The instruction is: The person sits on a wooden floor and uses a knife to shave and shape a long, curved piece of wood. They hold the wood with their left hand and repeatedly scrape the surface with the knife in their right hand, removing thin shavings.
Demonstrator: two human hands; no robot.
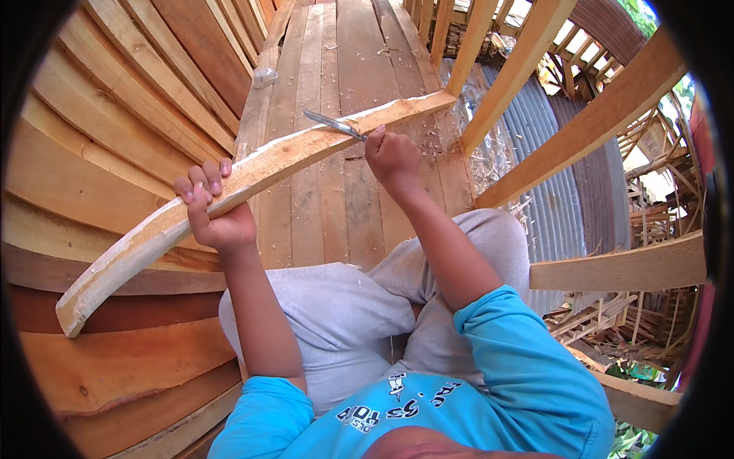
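A long wooden beam (298, 153) slants across in front of me, its lower left end nearer and its far end by the railing posts. Pale bark-like strips run along its upper edge. My left hand (218, 206) is wrapped round the beam left of its middle. In my right hand (394, 159) is a knife (335, 124), gripped by its handle, which the fist mostly hides. The blade points left and lies across the beam's upper face. A small curl of shaving (353, 122) shows beside the blade.
Plank wall boards (115, 176) stand on the left. Wood shavings dot the plank floor (306, 229); a small clear object (264, 77) lies farther off. Railing posts (508, 73) rise at right, with corrugated metal sheets (547, 168) and heaped wood scraps (612, 321) beyond. My bent legs are below.
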